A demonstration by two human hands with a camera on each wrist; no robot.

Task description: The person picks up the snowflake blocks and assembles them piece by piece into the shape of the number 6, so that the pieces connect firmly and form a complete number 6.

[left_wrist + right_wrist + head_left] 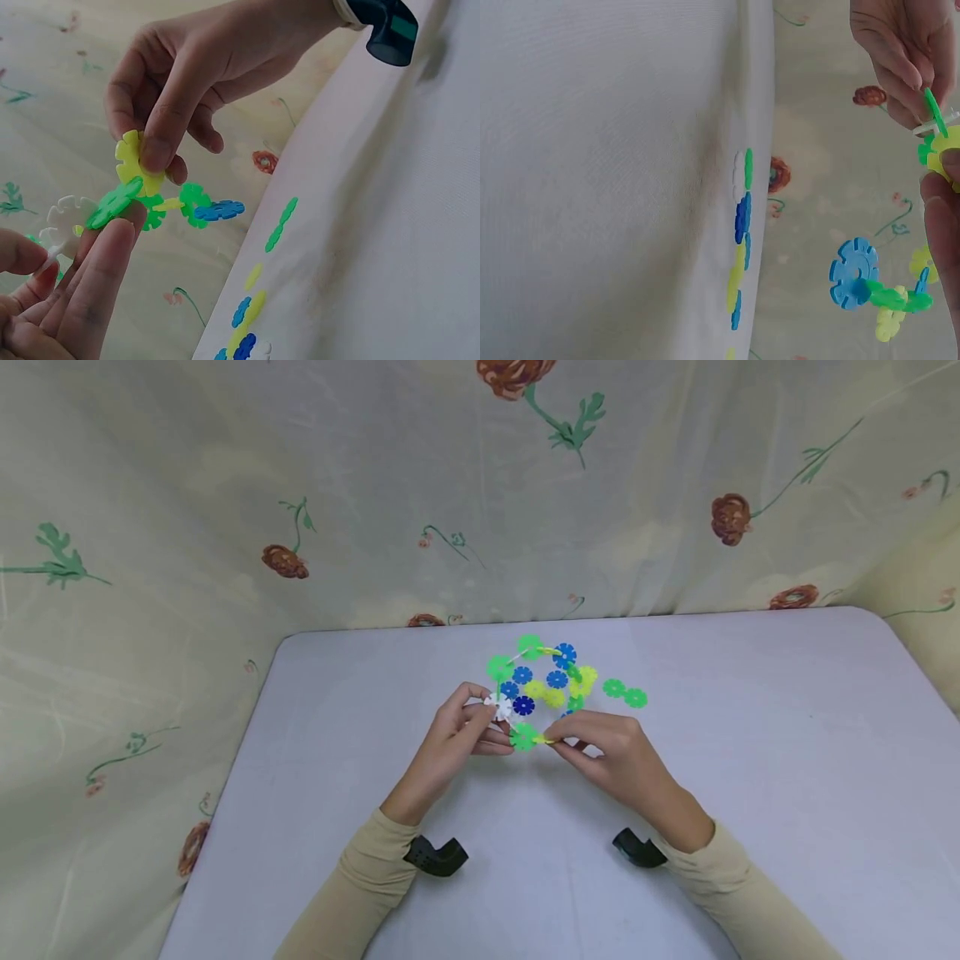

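A chain of notched, flower-shaped plastic interlocking discs in white, green, yellow and blue is held up over the table between both hands. The left hand (459,727) pinches a white disc (498,707) of it between thumb and fingers. Beside that, a green disc (523,737) lies against the left hand's outstretched fingers. With thumb and index finger the right hand (611,752) pinches a yellow disc (131,159), seen edge-on in the head view and slotted against the green one. A blue disc (847,281) hangs at the chain's free end in the right wrist view.
Loose discs lie on the white table (360,693) beyond the hands, among them a dark blue disc (523,705) and a yellow disc (553,697). Two green discs (625,692) lie to the right. A flowered cloth (375,468) hangs behind the table.
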